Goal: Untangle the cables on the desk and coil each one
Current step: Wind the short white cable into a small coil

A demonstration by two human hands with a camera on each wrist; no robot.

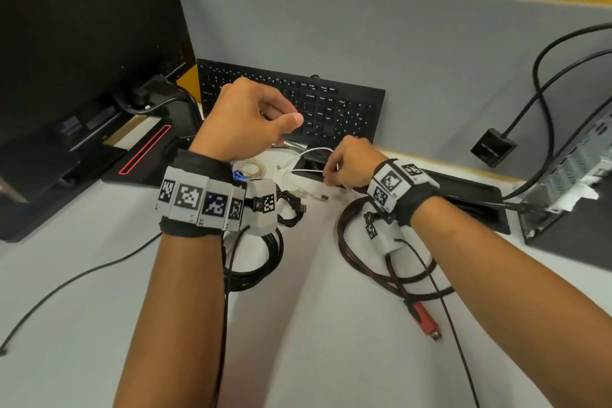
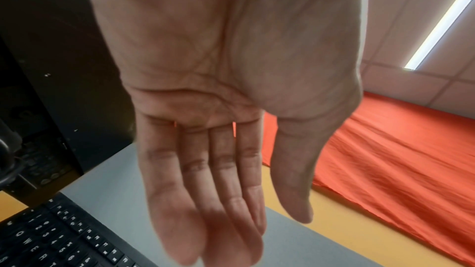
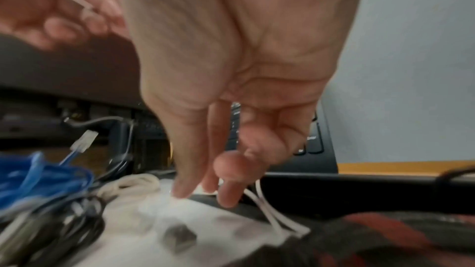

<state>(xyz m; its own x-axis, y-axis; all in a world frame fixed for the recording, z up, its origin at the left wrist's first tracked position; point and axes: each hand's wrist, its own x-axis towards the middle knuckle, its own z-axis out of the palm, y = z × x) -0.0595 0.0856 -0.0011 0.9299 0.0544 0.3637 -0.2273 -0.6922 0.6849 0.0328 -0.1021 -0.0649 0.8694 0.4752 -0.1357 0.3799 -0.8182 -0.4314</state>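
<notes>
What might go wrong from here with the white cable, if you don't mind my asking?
The white cable, pinched by the right hand, loops over the open desk slot; slack or a plug might drop in. The wrist camera's black lead crosses the red-black braided cable, so lifting the arm may snag and drag it.

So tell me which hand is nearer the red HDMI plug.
Right. The right hand is beyond the red HDMI plug, over the white cable; the left hand is raised farther away by the keyboard.
</notes>
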